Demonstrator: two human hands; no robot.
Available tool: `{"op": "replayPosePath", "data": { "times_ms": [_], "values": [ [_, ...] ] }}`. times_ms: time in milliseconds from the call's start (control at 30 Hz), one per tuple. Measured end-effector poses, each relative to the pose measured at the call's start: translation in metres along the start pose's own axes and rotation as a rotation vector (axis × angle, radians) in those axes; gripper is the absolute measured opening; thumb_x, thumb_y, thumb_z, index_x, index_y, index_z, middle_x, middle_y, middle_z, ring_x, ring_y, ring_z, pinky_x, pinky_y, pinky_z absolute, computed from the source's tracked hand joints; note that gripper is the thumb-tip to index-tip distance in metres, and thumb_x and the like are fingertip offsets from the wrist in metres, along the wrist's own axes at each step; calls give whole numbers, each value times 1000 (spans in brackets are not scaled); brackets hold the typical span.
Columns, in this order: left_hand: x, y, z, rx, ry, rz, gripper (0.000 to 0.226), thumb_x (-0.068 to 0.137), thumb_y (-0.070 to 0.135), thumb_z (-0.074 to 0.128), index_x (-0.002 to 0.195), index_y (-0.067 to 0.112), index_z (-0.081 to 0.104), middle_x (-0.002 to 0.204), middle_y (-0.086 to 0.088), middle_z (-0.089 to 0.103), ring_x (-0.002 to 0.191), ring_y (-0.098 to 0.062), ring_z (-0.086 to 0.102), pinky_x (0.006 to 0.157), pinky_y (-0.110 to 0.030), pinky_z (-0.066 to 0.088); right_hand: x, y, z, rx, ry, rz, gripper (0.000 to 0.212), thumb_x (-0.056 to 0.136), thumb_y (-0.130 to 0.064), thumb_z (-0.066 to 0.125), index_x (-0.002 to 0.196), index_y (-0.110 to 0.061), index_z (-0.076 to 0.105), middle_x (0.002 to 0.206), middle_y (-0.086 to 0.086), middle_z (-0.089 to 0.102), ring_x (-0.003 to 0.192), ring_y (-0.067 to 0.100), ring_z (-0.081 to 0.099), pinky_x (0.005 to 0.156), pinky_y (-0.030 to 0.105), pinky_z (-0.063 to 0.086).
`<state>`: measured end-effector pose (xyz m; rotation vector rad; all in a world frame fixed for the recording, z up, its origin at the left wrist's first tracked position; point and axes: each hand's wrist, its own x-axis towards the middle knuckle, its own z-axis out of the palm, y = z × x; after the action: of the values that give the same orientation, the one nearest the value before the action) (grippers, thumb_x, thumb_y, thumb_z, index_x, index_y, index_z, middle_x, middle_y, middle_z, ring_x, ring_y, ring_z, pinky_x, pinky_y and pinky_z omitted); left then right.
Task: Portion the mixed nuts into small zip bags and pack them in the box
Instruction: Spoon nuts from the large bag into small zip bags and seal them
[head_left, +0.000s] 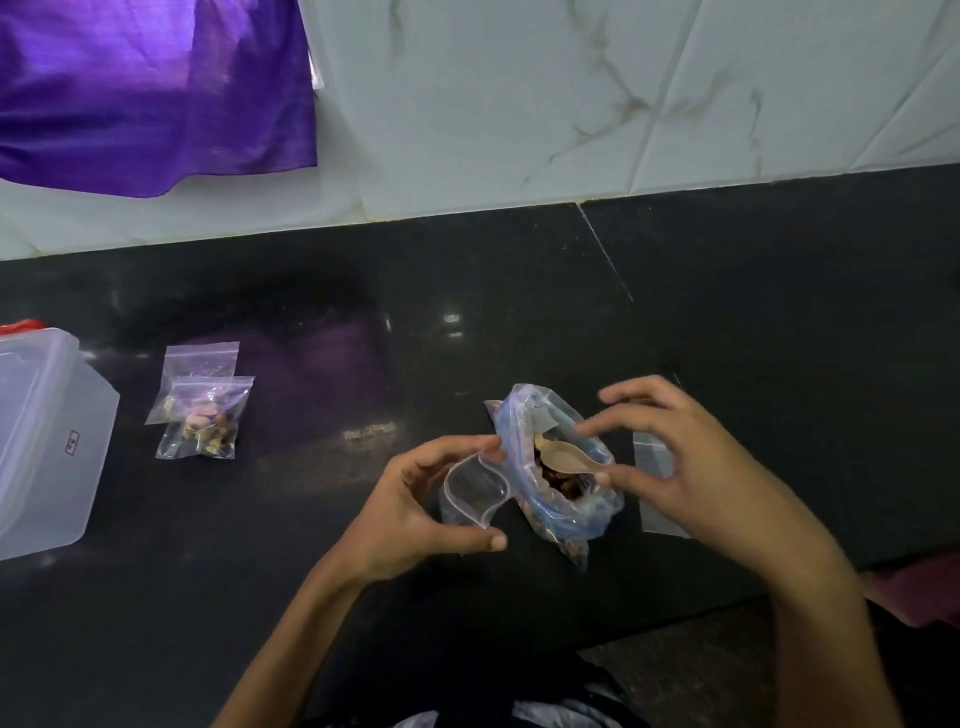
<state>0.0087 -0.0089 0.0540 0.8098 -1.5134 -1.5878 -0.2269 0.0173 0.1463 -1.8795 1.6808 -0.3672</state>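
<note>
Left hand (415, 506) fingers pinch an empty zip bag (475, 493) open by its rim; thin, slippery film, best held at the zip strip. Right hand (691, 467) fingers pinch a small spoon (566, 460), probably wooden, over the soft nut bag (558, 467). Filled bags (205, 413) and box (47, 436) far left on table (727, 338).

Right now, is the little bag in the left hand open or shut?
Open: the small bag's mouth gapes in a loop, held by the left hand.

You face a black bench (260, 571), a purple cloth (150, 88), white grey-veined tiles (519, 104) and a tan spoon (566, 460) (in the bluish bag (561, 514)).
</note>
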Motion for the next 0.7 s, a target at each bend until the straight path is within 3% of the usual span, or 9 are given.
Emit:
{"op": "replayPosePath", "data": {
  "times_ms": [200, 300, 400, 533, 600, 700],
  "values": [
    [-1, -14, 2, 9, 139, 26, 71, 47, 23, 92, 110, 41, 66, 118, 9, 67, 112, -6, 61, 91, -16, 47, 0, 33, 10, -158, -169, 484, 61, 89, -47, 55, 143, -38, 29, 143, -2, 39, 122, 17, 47, 95, 37, 46],
    [2, -22, 2, 12, 169, -8, 68, 49, 32, 92, 111, 38, 65, 121, 7, 64, 116, -7, 59, 93, -17, 47, 4, 37, 22, -104, -147, 567, 58, 91, -45, 53, 143, -34, 28, 128, -1, 53, 110, 14, 54, 82, 30, 45],
    [5, -29, 2, 27, 153, -56, 71, 46, 22, 90, 111, 18, 60, 121, 13, 63, 114, -3, 59, 89, -14, 47, 5, 40, 31, -31, -45, 539, 36, 92, -37, 56, 126, -30, 45, 95, -9, 58, 85, 6, 56, 65, 23, 42],
    [10, -37, 3, 33, 150, -83, 71, 49, 18, 85, 112, 10, 55, 124, 12, 61, 116, -5, 58, 89, -15, 48, 6, 39, 35, 176, 200, 426, 4, 91, -30, 59, 95, -29, 59, 82, -12, 61, 70, -1, 57, 54, 13, 39],
    [13, -39, 3, 30, 155, -90, 69, 49, 17, 85, 110, 7, 55, 129, 3, 56, 116, -5, 58, 86, -16, 49, 9, 35, 39, 234, 332, 357, 4, 91, -26, 59, 92, -29, 60, 78, -13, 61, 66, -3, 56, 51, 9, 39],
    [18, -39, 4, 29, 151, -71, 65, 49, 15, 84, 105, 1, 54, 137, -7, 44, 116, -1, 57, 84, -14, 49, 16, 34, 48, 151, 467, 210, 9, 93, -24, 53, 96, -25, 62, 82, -16, 57, 71, -4, 55, 62, 6, 42]
  ]
}}
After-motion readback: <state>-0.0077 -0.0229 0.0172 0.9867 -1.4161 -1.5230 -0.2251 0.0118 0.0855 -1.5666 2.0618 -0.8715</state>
